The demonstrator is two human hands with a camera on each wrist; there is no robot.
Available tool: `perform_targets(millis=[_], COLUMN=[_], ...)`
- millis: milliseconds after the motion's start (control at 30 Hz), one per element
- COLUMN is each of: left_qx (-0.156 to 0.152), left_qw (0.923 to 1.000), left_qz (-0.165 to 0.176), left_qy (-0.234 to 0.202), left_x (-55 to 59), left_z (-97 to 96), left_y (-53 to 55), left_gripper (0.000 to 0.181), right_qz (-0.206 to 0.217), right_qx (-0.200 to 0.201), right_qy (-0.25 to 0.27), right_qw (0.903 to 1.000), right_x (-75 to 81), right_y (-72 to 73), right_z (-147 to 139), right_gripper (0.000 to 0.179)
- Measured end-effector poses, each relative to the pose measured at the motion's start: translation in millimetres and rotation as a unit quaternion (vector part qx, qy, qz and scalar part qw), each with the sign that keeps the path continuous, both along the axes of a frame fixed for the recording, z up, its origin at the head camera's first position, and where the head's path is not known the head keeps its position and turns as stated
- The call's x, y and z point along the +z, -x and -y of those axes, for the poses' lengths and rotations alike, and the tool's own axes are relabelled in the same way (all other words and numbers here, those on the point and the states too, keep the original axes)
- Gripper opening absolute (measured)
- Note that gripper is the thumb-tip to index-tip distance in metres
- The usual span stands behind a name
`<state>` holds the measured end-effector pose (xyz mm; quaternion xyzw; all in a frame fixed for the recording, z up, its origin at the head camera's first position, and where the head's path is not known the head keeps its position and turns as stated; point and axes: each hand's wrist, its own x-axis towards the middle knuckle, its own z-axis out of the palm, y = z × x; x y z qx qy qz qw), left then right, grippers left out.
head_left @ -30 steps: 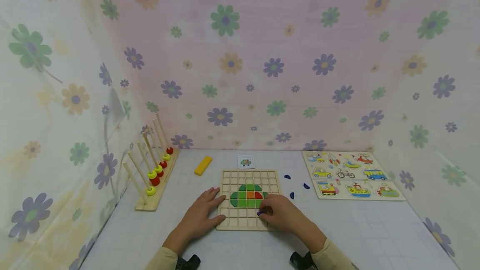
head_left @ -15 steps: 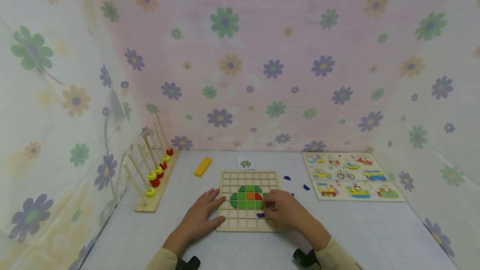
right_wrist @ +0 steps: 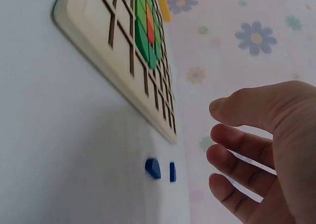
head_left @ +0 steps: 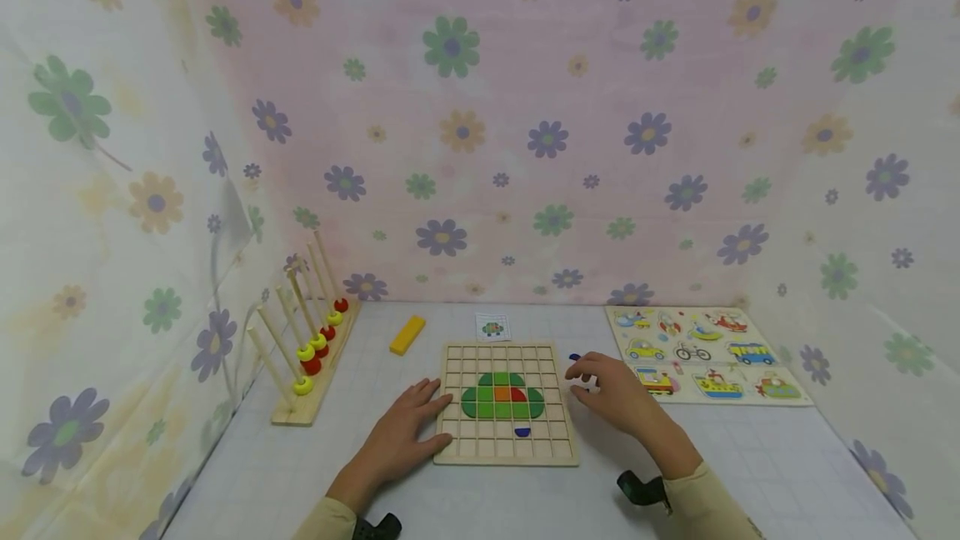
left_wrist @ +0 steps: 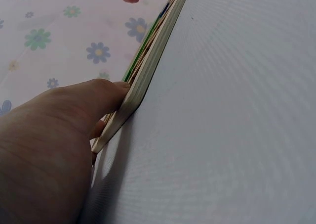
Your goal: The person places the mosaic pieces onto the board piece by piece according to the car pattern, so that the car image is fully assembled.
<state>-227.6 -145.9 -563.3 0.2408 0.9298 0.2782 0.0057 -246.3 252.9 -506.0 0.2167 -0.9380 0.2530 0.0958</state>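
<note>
A wooden grid board (head_left: 506,448) lies on the table with green, orange and red pieces set in its middle cells. One dark blue half-round piece (head_left: 522,432) sits in a cell below them. My left hand (head_left: 401,427) rests on the board's left edge; in the left wrist view the thumb (left_wrist: 111,93) touches its rim. Just right of the board, my right hand (head_left: 618,394) hovers with loosely bent fingers and nothing between them. Near its fingertips a blue half-round piece (head_left: 574,357) lies on the table. Two blue pieces (right_wrist: 153,168) show in the right wrist view.
A small pattern card (head_left: 492,327) lies behind the board, with a yellow block (head_left: 407,335) to its left. The wooden peg stand (head_left: 296,415) with red and yellow beads is at far left. A picture puzzle board (head_left: 697,348) lies at the right.
My right hand has let go of a blue half-round piece in the grid and moved right, off the board towards the loose blue pieces. The left hand has stayed in place.
</note>
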Motion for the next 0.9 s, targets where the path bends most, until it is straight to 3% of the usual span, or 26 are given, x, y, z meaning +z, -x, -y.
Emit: perform_targets(millis=[233,433,900], left_qx=[-0.002,-0.003,-0.001], left_qw=[1.0000,1.0000,1.0000], left_qz=[-0.005,-0.008,-0.008], left_qy=[-0.002,-0.001,0.004], left_x=[1.4,0.2,0.1], left_z=[-0.2,0.2,0.2], left_y=[-0.5,-0.5,0.4], left_gripper=[0.066,0.067,0.067], right_qz=[0.057,0.079,0.083], right_qx=[-0.035,-0.041,-0.049], right_qy=[-0.001,-0.013,-0.012], right_qw=[0.9977,0.9959,0.9953], right_x=[-9.1,-15.4,-29.1], right_y=[3.3,2.1,5.7], right_z=[-16,-20,-20], right_gripper=[0.018,0.025,0.017])
